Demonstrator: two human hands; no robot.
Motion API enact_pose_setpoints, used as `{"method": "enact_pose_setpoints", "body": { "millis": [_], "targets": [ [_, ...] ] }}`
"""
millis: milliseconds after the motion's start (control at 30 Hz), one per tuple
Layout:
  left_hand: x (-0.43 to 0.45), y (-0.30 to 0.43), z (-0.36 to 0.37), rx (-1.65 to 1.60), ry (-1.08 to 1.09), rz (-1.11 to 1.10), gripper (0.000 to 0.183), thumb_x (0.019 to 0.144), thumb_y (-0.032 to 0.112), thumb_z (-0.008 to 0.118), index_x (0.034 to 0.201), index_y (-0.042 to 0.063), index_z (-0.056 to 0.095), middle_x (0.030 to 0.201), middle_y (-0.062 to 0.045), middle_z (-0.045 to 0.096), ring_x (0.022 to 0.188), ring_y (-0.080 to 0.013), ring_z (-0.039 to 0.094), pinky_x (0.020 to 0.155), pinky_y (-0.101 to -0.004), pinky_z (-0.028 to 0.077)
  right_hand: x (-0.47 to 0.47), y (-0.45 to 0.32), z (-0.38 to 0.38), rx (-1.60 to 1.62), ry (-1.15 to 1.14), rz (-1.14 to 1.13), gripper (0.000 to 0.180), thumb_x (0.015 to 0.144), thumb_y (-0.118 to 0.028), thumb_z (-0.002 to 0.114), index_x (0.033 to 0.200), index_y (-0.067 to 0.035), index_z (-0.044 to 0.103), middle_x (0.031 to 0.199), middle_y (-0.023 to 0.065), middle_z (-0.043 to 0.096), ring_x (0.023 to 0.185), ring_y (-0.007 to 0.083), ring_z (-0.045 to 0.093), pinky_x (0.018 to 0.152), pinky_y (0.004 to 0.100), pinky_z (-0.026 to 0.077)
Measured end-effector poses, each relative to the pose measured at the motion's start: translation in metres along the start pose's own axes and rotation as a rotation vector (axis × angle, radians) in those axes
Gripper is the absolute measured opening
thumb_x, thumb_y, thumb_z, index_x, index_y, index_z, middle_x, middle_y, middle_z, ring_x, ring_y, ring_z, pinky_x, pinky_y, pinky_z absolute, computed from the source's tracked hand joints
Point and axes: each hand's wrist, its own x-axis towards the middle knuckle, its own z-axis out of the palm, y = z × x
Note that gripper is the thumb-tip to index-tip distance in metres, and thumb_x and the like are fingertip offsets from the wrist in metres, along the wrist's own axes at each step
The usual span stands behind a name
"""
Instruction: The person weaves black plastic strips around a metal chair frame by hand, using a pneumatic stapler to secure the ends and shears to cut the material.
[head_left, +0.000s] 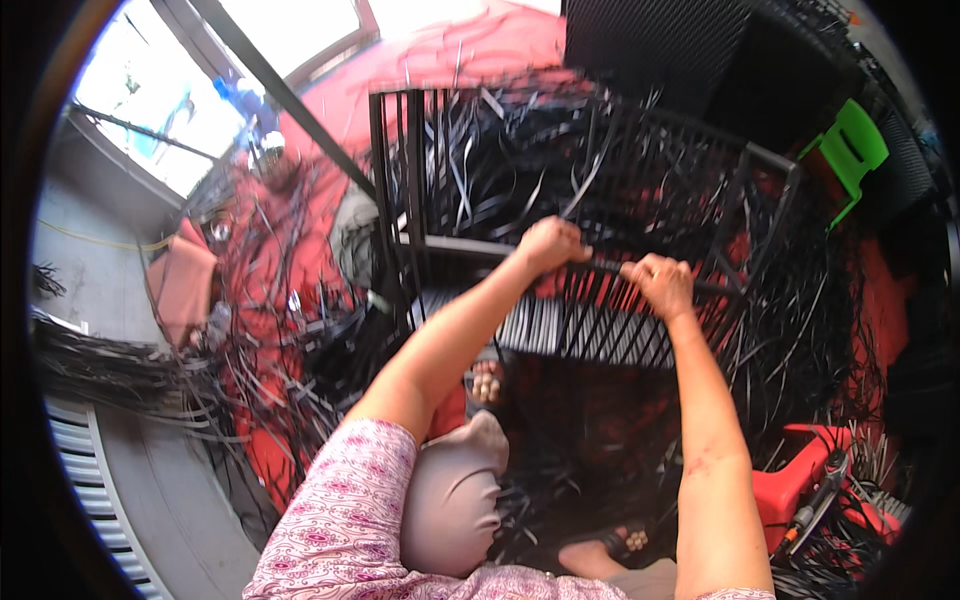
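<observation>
A dark furniture frame (466, 247) stands tilted in front of me, its sides crossed by rows of narrow black bars or strips (616, 307). My left hand (553, 244) is closed over the frame's middle rail. A little to the right, my right hand (662, 285) has its fingers curled over the same rail, thumb toward the left hand. A dark length of rail shows between them. Beneath the hands lies a grey slatted panel (532, 324). The palms are hidden, and blur hides how the strips meet the rail.
Heaps of loose black plastic strips (517, 165) cover the red floor sheet (334, 105). Large black woven furniture (660, 67) stands behind. At right are a green chair (851, 150), a red plastic stool (776, 480) and a hand tool (817, 495). A grey post (292, 105) slants at upper left.
</observation>
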Motion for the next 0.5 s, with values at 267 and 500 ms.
{"method": "enact_pose_setpoints", "body": {
  "millis": [267,500],
  "targets": [
    [-0.022,-0.016,0.019,-0.010,-0.028,0.039,0.038,0.073,0.050,0.082,0.074,0.013,0.073,0.069,-0.007,0.068,0.072,-0.0259,0.069,0.071,-0.0390,0.054,-0.027,-0.004,-0.006,0.180,-0.144,0.128,0.050,0.080,-0.067,0.070,0.083,-0.018,0.077,0.082,0.0055,0.075,0.088,0.0270,0.072,0.087,0.0416,0.047],
    [-0.072,-0.026,0.036,0.017,0.008,0.179,0.037,0.076,0.049,0.079,0.076,0.012,0.071,0.072,-0.010,0.067,0.073,-0.0319,0.068,0.067,-0.0435,0.052,-0.072,-0.035,-0.014,0.193,-0.253,0.262,0.053,0.078,-0.068,0.070,0.083,-0.015,0.075,0.083,0.0061,0.075,0.085,0.0281,0.071,0.088,0.0393,0.048]
  ]
}}
